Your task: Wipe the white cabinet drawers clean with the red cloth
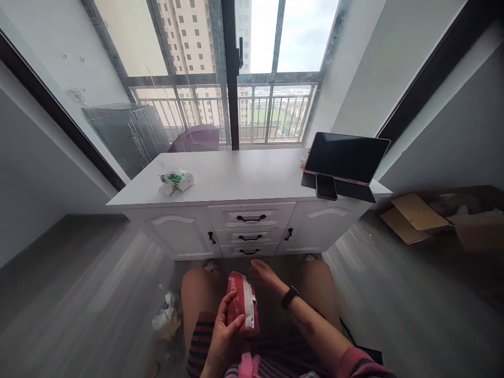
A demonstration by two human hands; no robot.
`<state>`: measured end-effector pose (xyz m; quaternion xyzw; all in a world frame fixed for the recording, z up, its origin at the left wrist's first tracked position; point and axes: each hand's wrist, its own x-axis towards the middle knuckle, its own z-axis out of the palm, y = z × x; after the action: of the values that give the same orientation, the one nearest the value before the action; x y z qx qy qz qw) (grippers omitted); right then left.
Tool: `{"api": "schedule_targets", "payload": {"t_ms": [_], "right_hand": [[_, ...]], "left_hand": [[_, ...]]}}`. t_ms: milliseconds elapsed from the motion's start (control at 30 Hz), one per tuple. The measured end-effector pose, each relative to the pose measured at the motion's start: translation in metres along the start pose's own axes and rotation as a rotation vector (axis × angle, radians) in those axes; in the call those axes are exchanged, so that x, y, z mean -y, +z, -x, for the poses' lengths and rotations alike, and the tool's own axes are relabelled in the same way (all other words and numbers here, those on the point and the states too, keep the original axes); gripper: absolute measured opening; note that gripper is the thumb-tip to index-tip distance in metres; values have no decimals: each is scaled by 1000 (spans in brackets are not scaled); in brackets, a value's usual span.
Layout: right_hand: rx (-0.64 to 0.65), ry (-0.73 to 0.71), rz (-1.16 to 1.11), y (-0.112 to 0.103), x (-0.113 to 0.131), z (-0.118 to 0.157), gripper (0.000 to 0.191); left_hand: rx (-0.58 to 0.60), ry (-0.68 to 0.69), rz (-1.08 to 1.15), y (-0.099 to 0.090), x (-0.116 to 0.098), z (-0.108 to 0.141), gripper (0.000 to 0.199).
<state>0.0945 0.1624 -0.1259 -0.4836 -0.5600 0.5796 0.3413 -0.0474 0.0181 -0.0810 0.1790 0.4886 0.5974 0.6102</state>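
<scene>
My left hand (227,326) is closed around a red, soft-looking fabric item (235,294) with a pale strip along its right side, possibly a small pouch or a folded cloth. It is held tilted above my lap, thumb on the near face and fingers along the left side. Just up and to the right of it, my right hand (268,274) is apart from the item, with its fingers stretched out and nothing visible in them. A dark watch band (290,297) circles the right wrist.
Ahead stands a white cabinet (252,178) with drawers and doors. On top are a tissue pack (177,181) at left, a tablet (346,157) and a phone (326,187) at right. An open cardboard box (419,212) and crumpled plastic (167,315) lie on the floor.
</scene>
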Motion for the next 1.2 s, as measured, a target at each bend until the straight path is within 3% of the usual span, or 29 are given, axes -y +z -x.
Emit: {"api": "schedule_targets", "payload": {"t_ms": [33, 133, 233, 300, 367, 467, 567, 667, 800, 900, 967, 1067, 1200], "right_hand": [[193, 160, -264, 6, -3, 18, 55], [397, 274, -584, 15, -8, 62, 65], [248, 237, -777, 14, -14, 88, 52], [69, 174, -713, 10, -24, 99, 47], [-31, 149, -638, 6, -37, 109, 50], [-58, 152, -630, 3, -57, 123, 52], [-58, 138, -627, 4, -65, 130, 52], [-28, 117, -593, 7, -62, 128, 52], [90, 95, -460, 0, -56, 99, 50], [57, 147, -310, -19, -57, 53, 53], [-23, 142, -158, -36, -61, 13, 50], [-103, -10, 179, -59, -65, -49, 35], [-124, -88, 323, -73, -75, -110, 32]], "left_hand": [[3, 18, -37, 2, 0, 3, 56], [83, 1, -110, 5, 3, 8, 54], [181, -39, -209, 4, 18, 7, 53], [219, -49, -263, 0, 36, 6, 58], [223, -39, -241, -5, 58, 6, 75], [182, -69, -166, -15, 88, 8, 96], [214, -234, -179, -24, 101, 8, 88], [289, -360, -175, -27, 96, 7, 73], [220, -380, -84, -22, 70, 0, 60], [169, -371, -3, -22, 39, -8, 60], [145, -371, 38, -31, 18, -16, 62], [30, -386, 44, -53, -5, -31, 67], [-91, -438, 83, -79, -8, -49, 74]]}}
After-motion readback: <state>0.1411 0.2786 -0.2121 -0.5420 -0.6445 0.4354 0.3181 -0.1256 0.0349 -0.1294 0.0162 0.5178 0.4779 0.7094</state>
